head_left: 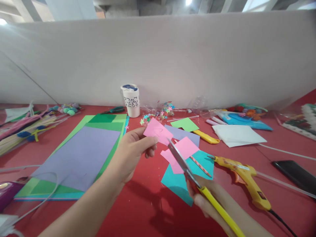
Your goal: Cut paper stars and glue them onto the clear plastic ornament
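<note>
Between thumb and fingers, my left hand pinches a small pink paper piece with a faint drawn outline on it. My right hand grips a pair of scissors with a yellow handle. The blades point up and left, their tip close to the lower right edge of the pink paper; I cannot tell whether they touch it. Beneath the scissors lie other pink paper scraps, a teal sheet and a red-and-white patterned pencil. A green piece and a purple sheet are just behind.
A yellow glue gun and a black phone lie at right. At left is a stack of coloured sheets. A lidded cup, star confetti, a yellow cutter and pliers are further back.
</note>
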`<control>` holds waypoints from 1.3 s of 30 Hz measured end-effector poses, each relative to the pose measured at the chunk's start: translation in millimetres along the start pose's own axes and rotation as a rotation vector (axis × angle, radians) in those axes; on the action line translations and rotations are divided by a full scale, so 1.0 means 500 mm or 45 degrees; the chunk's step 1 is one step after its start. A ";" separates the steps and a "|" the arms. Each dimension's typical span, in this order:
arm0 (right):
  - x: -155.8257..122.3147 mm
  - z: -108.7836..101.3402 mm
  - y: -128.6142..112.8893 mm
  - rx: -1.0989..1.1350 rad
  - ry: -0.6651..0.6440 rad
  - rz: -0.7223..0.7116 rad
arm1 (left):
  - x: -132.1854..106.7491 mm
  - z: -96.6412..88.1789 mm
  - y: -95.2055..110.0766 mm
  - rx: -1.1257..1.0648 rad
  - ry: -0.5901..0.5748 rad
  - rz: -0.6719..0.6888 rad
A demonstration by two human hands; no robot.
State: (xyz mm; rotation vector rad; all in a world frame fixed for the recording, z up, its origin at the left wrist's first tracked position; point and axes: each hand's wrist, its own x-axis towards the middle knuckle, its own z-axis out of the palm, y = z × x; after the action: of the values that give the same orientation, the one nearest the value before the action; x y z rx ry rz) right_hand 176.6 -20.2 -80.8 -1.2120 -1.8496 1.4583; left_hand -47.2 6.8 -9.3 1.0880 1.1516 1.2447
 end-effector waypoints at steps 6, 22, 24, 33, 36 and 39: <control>0.013 -0.018 -0.010 0.185 0.218 -0.082 | -0.011 0.032 -0.037 0.249 -0.468 -0.216; -0.003 -0.010 0.007 0.234 0.313 0.157 | -0.037 0.086 -0.081 0.482 -0.698 -0.310; 0.000 -0.010 0.000 0.270 0.345 0.194 | -0.036 0.086 -0.081 0.464 -0.690 -0.302; 0.008 -0.005 -0.022 0.416 0.385 0.148 | -0.034 0.090 -0.092 0.297 -0.618 -0.359; 0.012 -0.034 -0.031 0.505 0.514 0.106 | -0.041 0.085 -0.084 0.271 -0.629 -0.359; 0.015 -0.081 -0.044 0.542 0.657 -0.004 | -0.048 0.079 -0.081 0.347 -0.655 -0.334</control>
State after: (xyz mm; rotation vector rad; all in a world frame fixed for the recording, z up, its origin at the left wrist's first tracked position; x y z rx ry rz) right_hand 198.1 5.9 -48.8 -1.2177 -1.1312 1.2918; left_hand -2.9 -18.1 -44.1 1.3131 1.0342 0.5642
